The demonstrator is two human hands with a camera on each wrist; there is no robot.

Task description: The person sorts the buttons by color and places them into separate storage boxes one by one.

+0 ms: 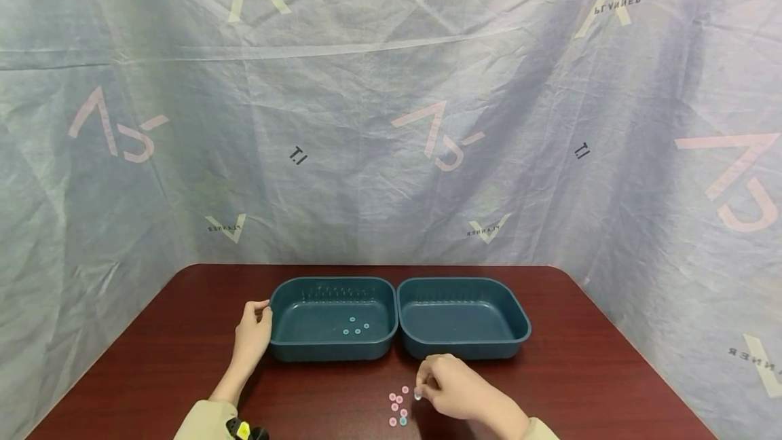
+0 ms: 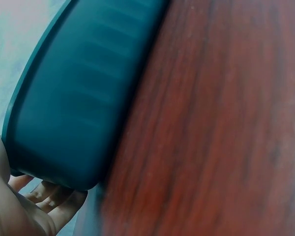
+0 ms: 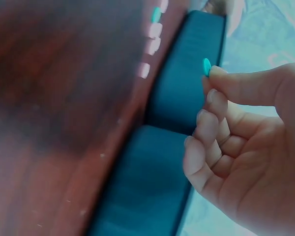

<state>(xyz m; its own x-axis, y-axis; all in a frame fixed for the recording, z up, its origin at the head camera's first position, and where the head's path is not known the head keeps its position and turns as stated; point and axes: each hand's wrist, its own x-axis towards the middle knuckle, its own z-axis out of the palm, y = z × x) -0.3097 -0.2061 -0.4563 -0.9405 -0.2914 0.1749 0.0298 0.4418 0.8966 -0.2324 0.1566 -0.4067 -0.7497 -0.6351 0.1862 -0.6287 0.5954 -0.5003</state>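
- Pinching a small round blue-green button [image 3: 206,67] between thumb and a fingertip, the right hand [image 1: 455,387] is a closed grip just above the dark red wood-grain tabletop [image 1: 330,396]; its other fingers are curled inward.
- The held button stands on edge, its flat face turned sideways in the right wrist view, so its long axis runs up along the fingertips.
- From that grip, the dark teal oblong right tray [image 1: 530,328] lies straight ahead and nearest; the matching left tray [image 1: 332,352], with four loose blue buttons [image 1: 358,331] on its floor, lies ahead and to the left.
- Just left of the pinch sit six flat round pink buttons [image 1: 394,407] and one loose blue button [image 1: 403,421], well nearer the right hand than the left.
- The left hand [image 1: 252,333] holds the outer end of the left tray, fingers bent against its wall.
- The trays stand side by side, touching or nearly so.
- Behind the tabletop hangs wrinkled grey cloth [image 1: 354,87] printed with letters and angular marks; pale yellow sleeves [image 1: 204,419] cover both forearms.
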